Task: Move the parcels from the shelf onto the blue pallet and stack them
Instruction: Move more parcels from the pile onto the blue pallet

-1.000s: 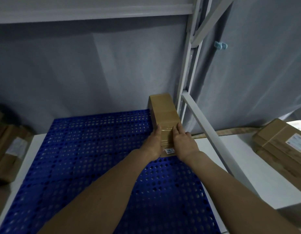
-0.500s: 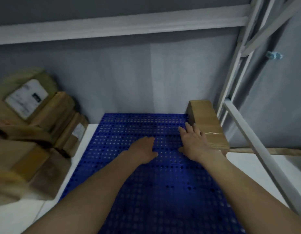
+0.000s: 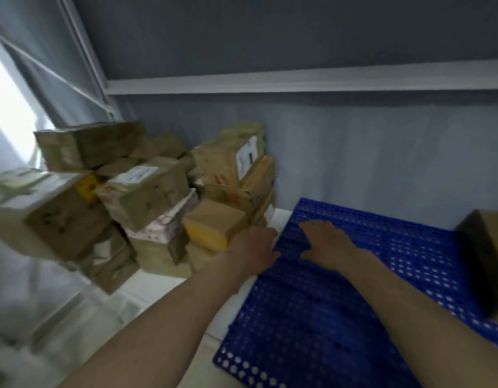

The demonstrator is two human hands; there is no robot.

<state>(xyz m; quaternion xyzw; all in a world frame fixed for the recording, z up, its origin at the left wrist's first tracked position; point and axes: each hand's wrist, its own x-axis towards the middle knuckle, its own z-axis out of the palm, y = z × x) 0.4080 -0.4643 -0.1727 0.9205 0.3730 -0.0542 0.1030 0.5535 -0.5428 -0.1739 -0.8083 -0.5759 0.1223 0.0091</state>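
A: What is seen of the hands?

B: Both are held out empty; the left hand is over the pallet's left edge, just beside a yellow-faced parcel, though contact cannot be told through the blur; its fingers seem loosely bent, nothing gripped. The right hand is spread low over the blue pallet, fingers straight and slightly apart — whether the surface is touched cannot be told.

A: And the parcels?

B: A pile is heaped at the left on the white shelf, against the grey backing; brown cartons are stacked unevenly, several tilted, some with white labels. One box is seen on the pallet at the far right edge, partly cut off by the frame — its near side is in shadow.

A: Anything else?

B: A white beam is seen above; a white upright with a brace stands at the far left.
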